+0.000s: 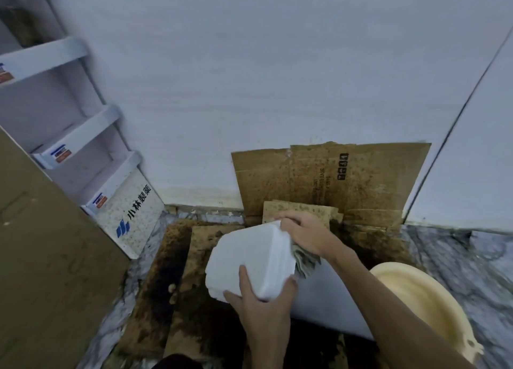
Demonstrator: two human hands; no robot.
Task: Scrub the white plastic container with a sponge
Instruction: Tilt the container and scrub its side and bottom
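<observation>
Behind everything, a pale wall (277, 77); against its foot, a stained sheet of flattened cardboard (361, 180), with more soiled cardboard spread over the marbled floor (458, 257). At far left, a white tiered display stand (91, 157) printed with blue characters; compartments look empty from here. At lower right, a cream plastic basin (433, 307), partly cut off by the forearm; contents not clear, possibly a little liquid.

In the middle, held off the floor and tipped on its side: the white plastic container (249, 260), box-shaped with rounded corners, mouth turned toward the right. Interior hidden. Probably light and fairly stiff, thin walls likely to flex under pressure, and slippery if wet; best gripped across a corner or the base, as now.

Left hand (263, 310) clamped on the near lower corner, thumb up along the side wall, remaining fingers wrapped beneath. Right hand (302, 235) curled over the rim at the open end, fingers bunched around a greyish sponge or rag (304, 260) pressed at the mouth; too crumpled and blurred to name for certain.
</observation>
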